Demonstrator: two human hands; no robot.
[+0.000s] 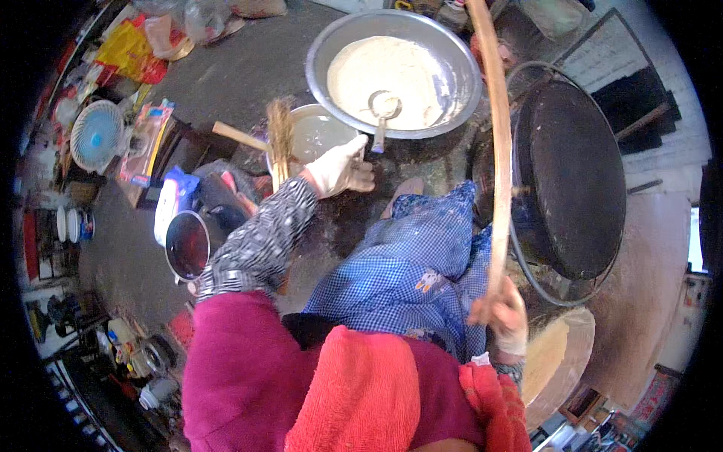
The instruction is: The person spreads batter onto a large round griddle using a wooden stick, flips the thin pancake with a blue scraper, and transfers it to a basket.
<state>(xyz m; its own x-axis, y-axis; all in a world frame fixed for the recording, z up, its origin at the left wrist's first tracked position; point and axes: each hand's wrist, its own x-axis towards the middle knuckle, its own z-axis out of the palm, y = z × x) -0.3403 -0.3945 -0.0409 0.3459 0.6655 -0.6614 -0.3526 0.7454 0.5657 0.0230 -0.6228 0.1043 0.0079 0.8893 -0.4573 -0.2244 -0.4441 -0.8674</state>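
My left hand (pixel 339 167), in a whitish glove, reaches out with its fingers apart and nothing seen in them. It is close to the handle of a metal ladle (pixel 382 109), which rests in a large metal basin (pixel 320 64) of pale, creamy batter (pixel 376 64). Beside the wrist stands a straw brush (pixel 279 139), in front of a smaller bowl (pixel 320 134) of cloudy liquid. My right hand (pixel 503 316) grips the near end of a long, flat wooden stick (pixel 498 151), which extends past the basin's right side. A round black griddle (pixel 572 181) lies right of the stick.
A dark pot (pixel 187 245) stands left of my forearm. A white plastic basket (pixel 98 135) and bags (pixel 132 53) sit farther left. Below the griddle, near my right hand, is a wide tray (pixel 584 339) with a pale yellowish layer. A hose-like ring (pixel 520 256) curves round the griddle.
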